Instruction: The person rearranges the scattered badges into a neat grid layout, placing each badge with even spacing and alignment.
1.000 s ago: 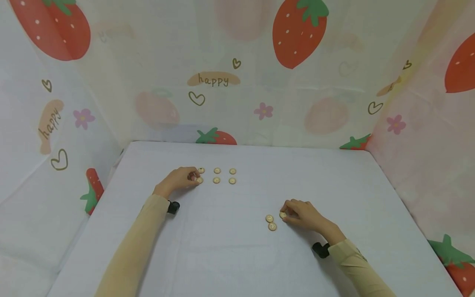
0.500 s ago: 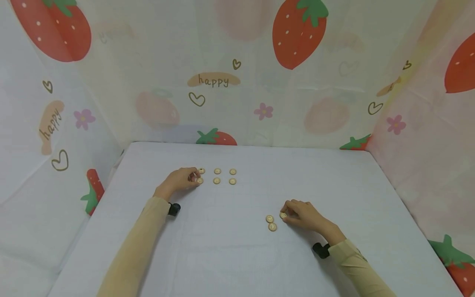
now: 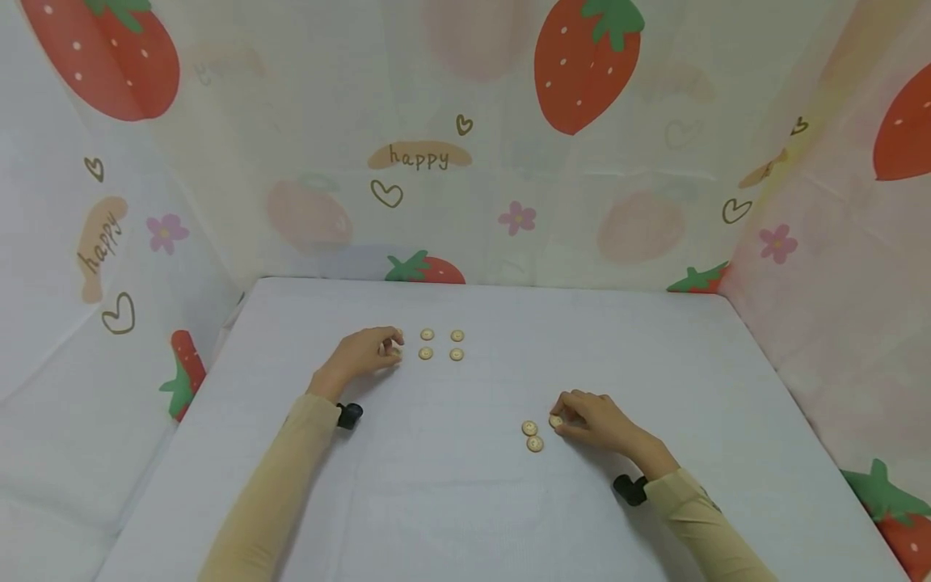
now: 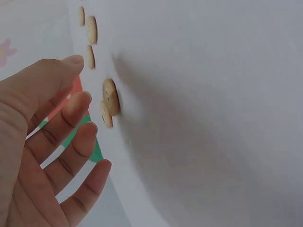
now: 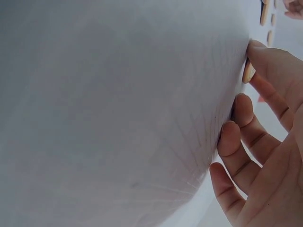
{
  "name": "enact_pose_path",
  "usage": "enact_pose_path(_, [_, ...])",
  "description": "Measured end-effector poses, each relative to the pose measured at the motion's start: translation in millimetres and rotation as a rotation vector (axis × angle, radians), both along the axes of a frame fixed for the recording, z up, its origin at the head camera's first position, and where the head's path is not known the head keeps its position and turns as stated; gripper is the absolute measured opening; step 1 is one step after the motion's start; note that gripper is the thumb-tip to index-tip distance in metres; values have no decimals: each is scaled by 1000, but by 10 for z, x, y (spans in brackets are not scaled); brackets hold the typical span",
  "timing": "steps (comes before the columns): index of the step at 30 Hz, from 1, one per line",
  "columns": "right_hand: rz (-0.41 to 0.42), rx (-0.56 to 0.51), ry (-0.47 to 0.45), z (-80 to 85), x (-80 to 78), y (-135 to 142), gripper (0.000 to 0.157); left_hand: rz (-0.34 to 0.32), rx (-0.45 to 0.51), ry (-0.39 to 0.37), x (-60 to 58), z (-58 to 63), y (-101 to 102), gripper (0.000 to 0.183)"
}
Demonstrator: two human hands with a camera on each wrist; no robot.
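My left hand [image 3: 358,353] hovers over the left end of two short rows of round wooden buttons, thumb and fingers apart. It partly hides the two end buttons in the head view. In the left wrist view, a near button [image 4: 110,97] and the one overlapping it lie flat on the cloth beyond the fingertips, with nothing in the hand. Farther right, my right hand [image 3: 598,422] pinches a button [image 3: 556,421] between thumb and forefinger, low at the cloth. Just left of it lie two more buttons, a farther one [image 3: 529,428] and a nearer one [image 3: 534,444].
The other buttons of the rows, such as the far right one [image 3: 457,335], lie evenly spaced. A white cloth [image 3: 436,501] covers the table. Strawberry-print curtains [image 3: 509,162] stand behind it and along both sides. Each wrist carries a small black camera [image 3: 350,415].
My left fingers have loosened from the near end button, and the hand has lifted slightly rightward over the row's end. The right hand has stayed in place.
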State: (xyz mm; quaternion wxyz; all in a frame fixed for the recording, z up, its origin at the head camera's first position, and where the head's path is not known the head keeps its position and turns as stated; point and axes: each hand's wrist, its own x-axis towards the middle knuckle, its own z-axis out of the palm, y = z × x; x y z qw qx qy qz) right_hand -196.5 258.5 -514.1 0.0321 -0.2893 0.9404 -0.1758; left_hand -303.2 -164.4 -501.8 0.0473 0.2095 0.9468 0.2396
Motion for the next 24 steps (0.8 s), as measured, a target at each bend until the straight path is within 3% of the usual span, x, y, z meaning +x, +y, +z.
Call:
enact_pose_path(7, [4,-17,16,-8,2,-4,17,-24,-23,21,67,31,140,28])
enact_pose_path(16, [3,0,-6,-11,-1,1,17,-103,-56,71,173,63,382,25])
enact_pose_path(24, [-16,1,-22,5,12,-7,17,-152,-82,62,269,55,617,24])
